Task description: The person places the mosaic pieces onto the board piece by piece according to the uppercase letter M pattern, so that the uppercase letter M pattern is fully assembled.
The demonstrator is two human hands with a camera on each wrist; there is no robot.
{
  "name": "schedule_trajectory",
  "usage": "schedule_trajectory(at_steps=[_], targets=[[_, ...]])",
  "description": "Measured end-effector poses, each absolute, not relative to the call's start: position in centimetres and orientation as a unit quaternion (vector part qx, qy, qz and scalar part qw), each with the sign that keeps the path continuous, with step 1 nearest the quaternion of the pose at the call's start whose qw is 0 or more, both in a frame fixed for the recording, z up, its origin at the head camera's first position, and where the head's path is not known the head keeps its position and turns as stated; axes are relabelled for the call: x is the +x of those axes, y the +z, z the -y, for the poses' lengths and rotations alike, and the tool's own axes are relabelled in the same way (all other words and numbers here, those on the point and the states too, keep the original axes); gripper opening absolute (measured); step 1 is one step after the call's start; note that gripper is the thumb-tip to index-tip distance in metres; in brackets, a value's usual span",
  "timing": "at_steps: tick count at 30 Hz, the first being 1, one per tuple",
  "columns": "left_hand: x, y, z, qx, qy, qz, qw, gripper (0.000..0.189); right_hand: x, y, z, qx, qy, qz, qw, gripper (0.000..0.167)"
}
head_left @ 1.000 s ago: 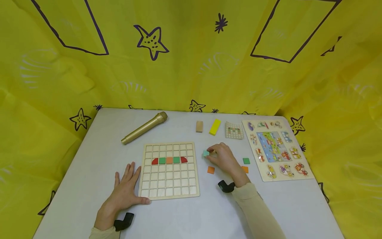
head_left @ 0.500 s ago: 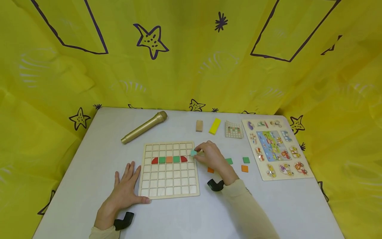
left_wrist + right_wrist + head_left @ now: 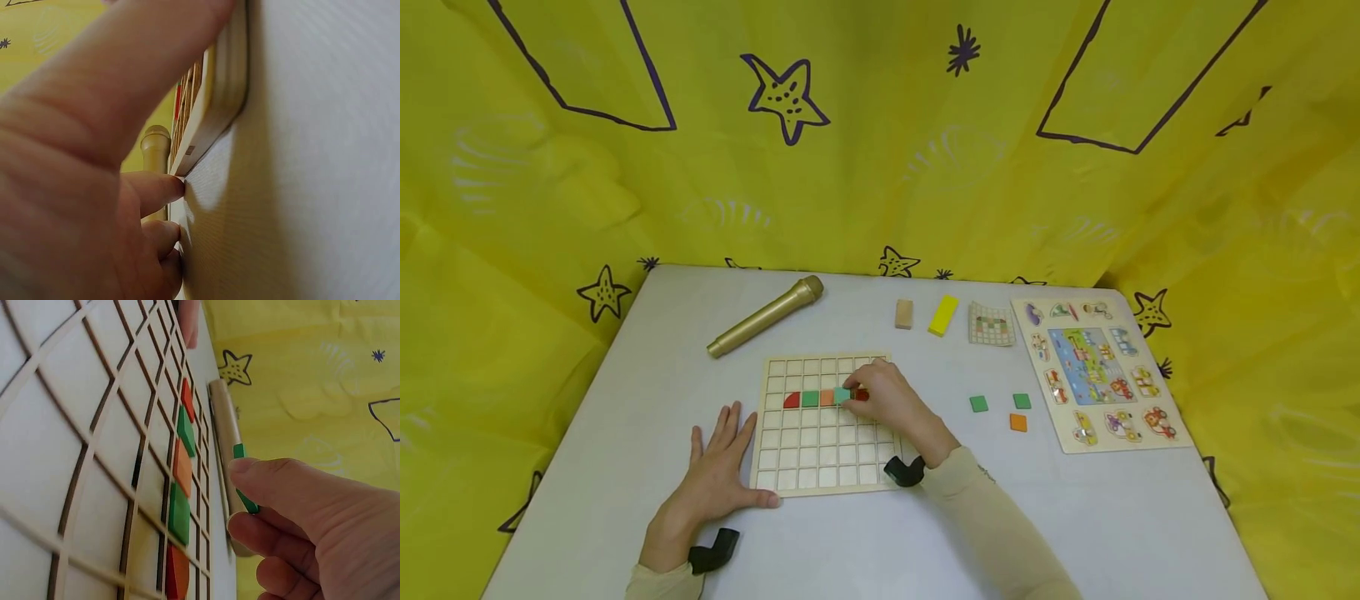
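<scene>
My right hand (image 3: 891,404) pinches a green square tile (image 3: 239,452) between thumb and fingers, held above the wooden grid board (image 3: 808,457). One row of the board holds a red quarter-round tile (image 3: 792,401), a green tile (image 3: 809,399), an orange tile (image 3: 827,397), a second green tile (image 3: 179,515) and another red tile (image 3: 177,573). In the head view the held tile covers the second green one. My left hand (image 3: 718,475) lies with fingers spread along the board's left edge, its thumb at the near left corner.
Two loose green tiles (image 3: 978,404) and an orange tile (image 3: 1018,422) lie right of the board. Behind are a gold microphone (image 3: 765,317), a wooden block (image 3: 904,314), a yellow block (image 3: 943,316) and a pattern card (image 3: 991,324). A picture puzzle (image 3: 1075,437) lies far right.
My right hand has carried the green tile leftward from the table beside the board to above the tile row. The orange tile near the board is now out of sight. My left hand stays put.
</scene>
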State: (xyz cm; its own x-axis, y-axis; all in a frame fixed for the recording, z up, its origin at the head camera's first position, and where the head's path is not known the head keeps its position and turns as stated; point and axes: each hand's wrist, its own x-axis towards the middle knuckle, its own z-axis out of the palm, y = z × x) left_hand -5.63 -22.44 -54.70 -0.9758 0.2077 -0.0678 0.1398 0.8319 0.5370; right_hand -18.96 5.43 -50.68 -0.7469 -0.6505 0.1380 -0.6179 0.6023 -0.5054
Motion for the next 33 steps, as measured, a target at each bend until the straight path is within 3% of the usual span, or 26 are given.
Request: schedule_trajectory(at_steps=[12, 33], targets=[[-5.7, -54.6, 22.4, 0.09, 0.28, -0.954, 0.063, 0.134, -17.8, -50.7, -1.7, -0.39, -0.279, -0.877, 0.043, 0.025], [-5.7, -54.8, 22.4, 0.092, 0.282, -0.953, 0.061, 0.133, -16.1, -52.0, 1.6, -0.388, -0.18, -0.903, -0.031, 0.021]])
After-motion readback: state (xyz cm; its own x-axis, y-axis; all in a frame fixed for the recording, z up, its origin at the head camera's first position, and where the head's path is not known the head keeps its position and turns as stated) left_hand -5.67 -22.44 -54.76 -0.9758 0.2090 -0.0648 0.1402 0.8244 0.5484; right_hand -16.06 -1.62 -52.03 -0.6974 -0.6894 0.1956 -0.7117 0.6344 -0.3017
